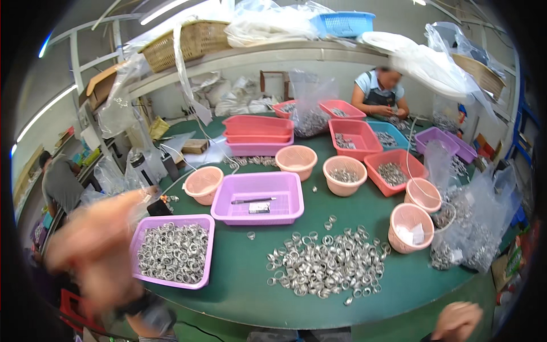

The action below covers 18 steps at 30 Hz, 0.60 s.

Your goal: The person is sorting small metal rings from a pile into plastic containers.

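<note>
My left hand [102,245] is raised at the left, smeared by motion, and its grip cannot be made out. Beside it, a purple basket [211,251] full of silver metal rings [174,253] sits on the green table [239,302]. A small black object [159,208] shows near its fingertips; whether they touch is unclear. Past the table's front edge at the lower right, my right hand [458,320] has curled fingers, and anything inside them is hidden. A loose heap of similar rings [330,262] lies on the table between the hands.
A purple basket [290,211] holds a pen and a small card. Peach bowls [345,185], red trays [364,137] and clear bags of metal parts [467,233] stand around the table. A thin white cable [411,154] hangs at right. A co-worker [382,94] sits across.
</note>
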Available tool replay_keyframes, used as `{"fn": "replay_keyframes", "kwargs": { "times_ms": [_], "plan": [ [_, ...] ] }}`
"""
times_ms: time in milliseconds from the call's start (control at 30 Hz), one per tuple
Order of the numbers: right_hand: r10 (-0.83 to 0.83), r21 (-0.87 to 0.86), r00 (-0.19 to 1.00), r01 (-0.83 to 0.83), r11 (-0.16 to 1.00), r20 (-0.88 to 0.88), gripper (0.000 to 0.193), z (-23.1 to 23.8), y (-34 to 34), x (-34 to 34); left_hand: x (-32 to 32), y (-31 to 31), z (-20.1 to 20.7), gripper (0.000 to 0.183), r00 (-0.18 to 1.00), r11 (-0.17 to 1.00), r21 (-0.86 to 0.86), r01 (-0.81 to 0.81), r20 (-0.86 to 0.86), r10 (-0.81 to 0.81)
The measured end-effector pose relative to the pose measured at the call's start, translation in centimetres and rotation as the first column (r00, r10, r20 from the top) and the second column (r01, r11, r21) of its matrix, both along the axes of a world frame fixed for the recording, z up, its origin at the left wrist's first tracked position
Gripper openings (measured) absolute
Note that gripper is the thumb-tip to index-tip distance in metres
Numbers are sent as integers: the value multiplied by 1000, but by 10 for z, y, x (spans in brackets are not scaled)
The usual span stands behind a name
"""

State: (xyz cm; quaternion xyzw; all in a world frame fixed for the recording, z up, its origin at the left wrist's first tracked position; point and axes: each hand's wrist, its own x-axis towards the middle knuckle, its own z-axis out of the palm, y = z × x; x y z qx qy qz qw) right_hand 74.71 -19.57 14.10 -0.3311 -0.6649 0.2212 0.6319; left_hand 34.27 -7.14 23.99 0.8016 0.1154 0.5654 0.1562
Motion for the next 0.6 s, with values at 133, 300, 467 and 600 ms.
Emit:
{"fn": "replay_keyframes", "kwargs": {
  "times_ms": [133, 300, 467, 600],
  "plan": [
    [-186, -535, 967, 250, 807, 171, 21, -88, -7, 15, 54, 146, -71, 33, 727, 887, -85, -455, -610, 315],
    [-189, -786, 968, 243, 569, 163, 19, -111, 4, -5, 67, 236, -134, 29, -2, 730, 262, -631, -942, 336],
    [-355, -882, 932, 223, 415, 69, 21, -134, 11, -7, 81, 306, -189, 26, -510, 746, 506, -432, -820, 260],
    [-402, -901, 915, 195, 388, 24, 21, -148, 16, -10, 79, 338, -218, 30, -506, 817, 302, -491, -863, 15]
  ]
}}
